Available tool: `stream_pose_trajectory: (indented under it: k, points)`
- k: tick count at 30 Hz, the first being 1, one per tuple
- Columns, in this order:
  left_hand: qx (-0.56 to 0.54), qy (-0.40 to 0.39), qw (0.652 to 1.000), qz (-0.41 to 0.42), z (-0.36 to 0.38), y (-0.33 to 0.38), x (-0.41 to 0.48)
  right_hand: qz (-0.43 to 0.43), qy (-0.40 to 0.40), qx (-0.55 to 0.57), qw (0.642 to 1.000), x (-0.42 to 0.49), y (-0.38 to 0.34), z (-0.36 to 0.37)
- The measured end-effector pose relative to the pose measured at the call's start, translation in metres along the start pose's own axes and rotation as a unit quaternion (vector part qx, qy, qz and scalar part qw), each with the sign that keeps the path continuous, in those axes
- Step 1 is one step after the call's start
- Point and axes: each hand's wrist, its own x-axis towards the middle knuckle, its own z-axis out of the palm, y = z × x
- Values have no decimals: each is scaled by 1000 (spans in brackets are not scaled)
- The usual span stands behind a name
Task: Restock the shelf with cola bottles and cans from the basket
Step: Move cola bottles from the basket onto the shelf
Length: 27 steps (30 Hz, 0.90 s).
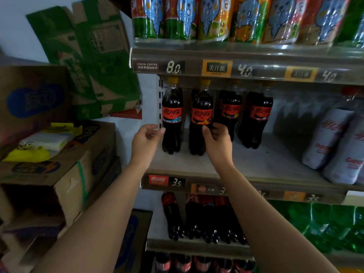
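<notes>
Up on the middle shelf (256, 164), four cola bottles with yellow caps stand upright in a row toward its left end, well back from the front edge. The leftmost cola bottle (171, 117) stands nearest the shelf's left edge, beside the perforated upright. The second cola bottle (201, 119) stands just to its right with a narrow gap between them. The right hand (216, 141) is wrapped around the lower body of that second bottle, thumb on its front face just under the red label and fingers curled round its right side, closed on it. The left hand (146, 137) is at the left flank of the leftmost bottle, fingers loosely curled and slightly apart, fingertips at the bottle's side; whether they touch it I cannot tell. Two further cola bottles (230, 113) and (260, 115) stand farther right and deeper in. Toward the shelf's right end, white-wrapped bottles (331, 138) lean. Price tags (167, 181) run along the front edge. Below, the lower shelf (197, 245) carries red-capped cola bottles (173, 215) and green bottles (325, 225). The top shelf carries cartoon-printed drinks (212, 18). Cardboard boxes (65, 174) are stacked to the left.
</notes>
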Motion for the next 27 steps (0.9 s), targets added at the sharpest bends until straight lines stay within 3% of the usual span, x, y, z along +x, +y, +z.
stream_pose_trajectory:
  k: [12, 19, 27]
  points:
    - [-88, -12, 995, 49, -49, 60, -140, -36, 3, 38, 999, -147, -58, -39]
    - [-102, -61, 993, 16, -105, 67, -265, -2, -12, 72, 997, -287, -75, -60]
    - [-84, -61, 994, -18, -161, 91, -378, 58, -20, 104, 993, -418, -114, -107]
